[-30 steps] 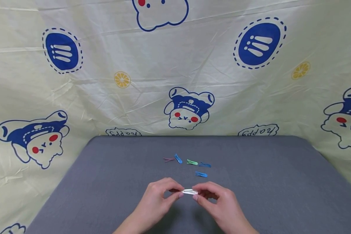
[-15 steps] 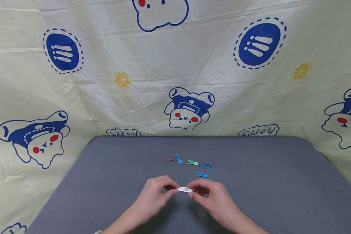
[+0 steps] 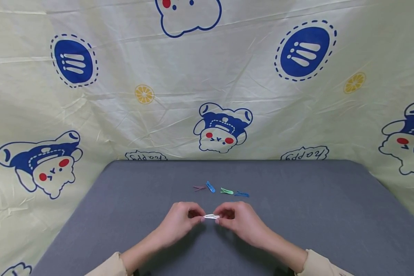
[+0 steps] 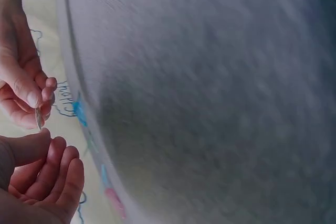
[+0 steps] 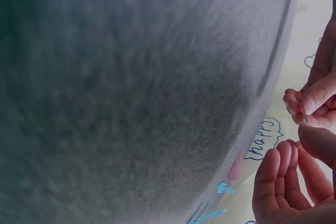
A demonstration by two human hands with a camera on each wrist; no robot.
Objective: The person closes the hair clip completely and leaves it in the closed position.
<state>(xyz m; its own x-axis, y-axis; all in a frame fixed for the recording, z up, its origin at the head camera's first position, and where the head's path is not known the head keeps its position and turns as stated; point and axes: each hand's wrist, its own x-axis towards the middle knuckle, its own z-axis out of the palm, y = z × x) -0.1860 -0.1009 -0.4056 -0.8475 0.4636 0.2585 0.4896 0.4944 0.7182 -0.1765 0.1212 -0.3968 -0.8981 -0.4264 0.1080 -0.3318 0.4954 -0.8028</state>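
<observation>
A white hair clip (image 3: pixel 211 216), which looks like a snap clip, is held level above the grey table between both hands. My left hand (image 3: pixel 181 221) pinches its left end between thumb and fingers. At the right end, my right hand (image 3: pixel 239 220) pinches it the same way. The left wrist view shows the clip (image 4: pixel 38 118) edge-on, bridging the two sets of fingertips. Beyond the hands lie small coloured clips: a dark reddish one (image 3: pixel 199 188), a bright blue one (image 3: pixel 211 186), a green one (image 3: pixel 226 191) and a darker blue one (image 3: pixel 242 194).
The grey table (image 3: pixel 331 214) runs back to a pale hanging cloth (image 3: pixel 179 126) printed with cartoon bears and orange slices. Bare tabletop stretches to both sides of the hands.
Both hands have moved left and farther from the body together with the white hair clip. A blue clip seen earlier near the right hand is now hidden behind it in the head view.
</observation>
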